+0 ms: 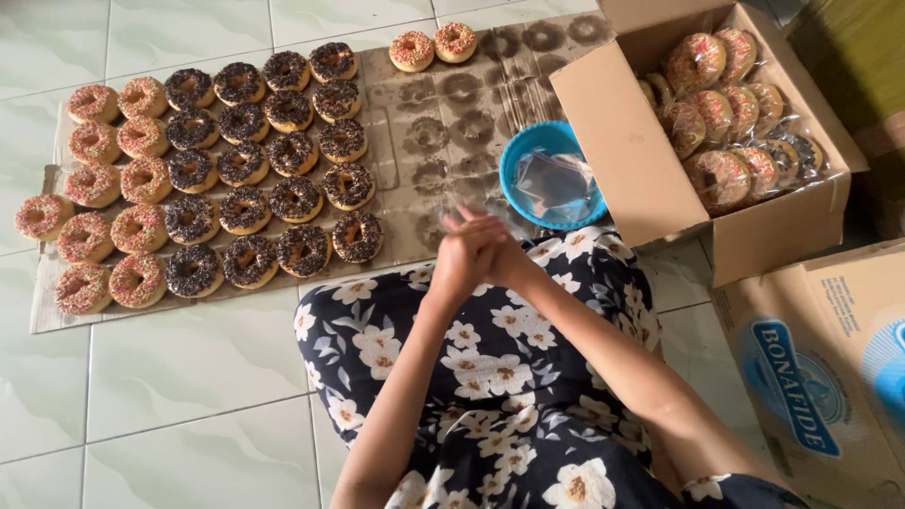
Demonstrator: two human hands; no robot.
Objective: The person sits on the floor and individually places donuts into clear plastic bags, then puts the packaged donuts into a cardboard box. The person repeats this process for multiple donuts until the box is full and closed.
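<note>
My left hand point(459, 259) and my right hand point(498, 247) are pressed together above my lap, over the dark floral dress point(490, 377). A thin clear plastic bag point(476, 209) seems to be pinched between the fingers, though it is blurred. Just beyond the hands stands a blue bowl point(517, 155) holding clear plastic bags. Several chocolate-sprinkled doughnuts point(273, 160) and pink-sprinkled doughnuts point(104, 188) lie in rows on flat brown cardboard point(415, 245) to the left.
An open cardboard box point(622, 141) at the right holds several bagged doughnuts point(731, 113). A second printed box point(830, 377) stands at the lower right. Two pink-sprinkled doughnuts point(434, 45) sit at the cardboard's far edge. The floor is pale tile point(170, 377).
</note>
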